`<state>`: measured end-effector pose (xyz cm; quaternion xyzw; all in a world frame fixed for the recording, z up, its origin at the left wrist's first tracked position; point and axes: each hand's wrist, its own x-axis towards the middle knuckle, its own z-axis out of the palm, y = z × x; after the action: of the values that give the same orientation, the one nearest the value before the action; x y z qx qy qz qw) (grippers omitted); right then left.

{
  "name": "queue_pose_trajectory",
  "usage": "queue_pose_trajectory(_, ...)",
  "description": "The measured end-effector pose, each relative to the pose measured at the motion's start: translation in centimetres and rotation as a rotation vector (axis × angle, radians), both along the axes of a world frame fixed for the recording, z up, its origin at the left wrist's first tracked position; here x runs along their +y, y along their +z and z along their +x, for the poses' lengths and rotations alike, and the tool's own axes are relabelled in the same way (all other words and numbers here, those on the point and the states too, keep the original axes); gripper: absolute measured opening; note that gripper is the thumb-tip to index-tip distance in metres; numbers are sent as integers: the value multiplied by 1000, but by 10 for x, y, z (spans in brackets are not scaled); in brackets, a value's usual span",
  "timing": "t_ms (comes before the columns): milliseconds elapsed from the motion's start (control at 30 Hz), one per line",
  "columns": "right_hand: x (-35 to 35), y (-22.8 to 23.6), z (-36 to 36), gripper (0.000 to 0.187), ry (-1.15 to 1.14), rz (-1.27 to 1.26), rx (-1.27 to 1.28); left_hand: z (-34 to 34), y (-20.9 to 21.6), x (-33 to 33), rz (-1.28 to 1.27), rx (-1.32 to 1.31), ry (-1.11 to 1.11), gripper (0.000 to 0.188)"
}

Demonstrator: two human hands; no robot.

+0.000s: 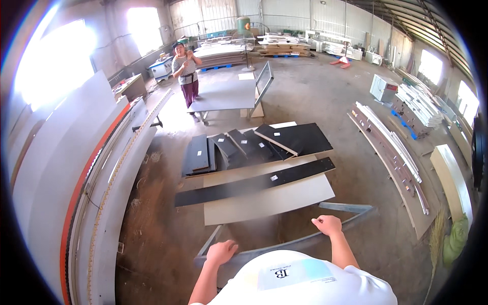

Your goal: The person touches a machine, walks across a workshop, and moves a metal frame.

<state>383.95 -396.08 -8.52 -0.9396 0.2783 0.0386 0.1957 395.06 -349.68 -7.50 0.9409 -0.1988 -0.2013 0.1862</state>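
My left hand (222, 251) is loosely curled and closed beside the left end of a grey metal frame (295, 244), with nothing showing in its fingers. Over the right part of that frame, my right hand (328, 225) forms a loose fist with the thumb toward the left. No object shows in it. Beyond the frame lies a pale board (269, 198), with a long black plank (254, 182) across it. Farther off, several shorter black panels (226, 145) with small white labels overlap on a large black board (312, 140).
A person (185, 71) stands beside a grey-topped table (223, 96) ahead. Tall panels (56, 162) lean along the left side. Long strips (391, 152) lie on a board at the right, near a green sack (455, 239). Board stacks (284, 46) stand at the back.
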Motion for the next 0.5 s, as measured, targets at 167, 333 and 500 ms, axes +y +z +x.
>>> queue_pose_trajectory(167,62,5,6,50,170,-16,6,-1,13,-3,55,38,-34,42)
queue_pose_trajectory(333,71,-10,3,50,194,-109,-192,-2,-1,-2,68,6,-56,48)
queue_pose_trajectory(500,64,-13,3,48,208,-143,-136,-5,-12,-6,76,-43,-70,48)
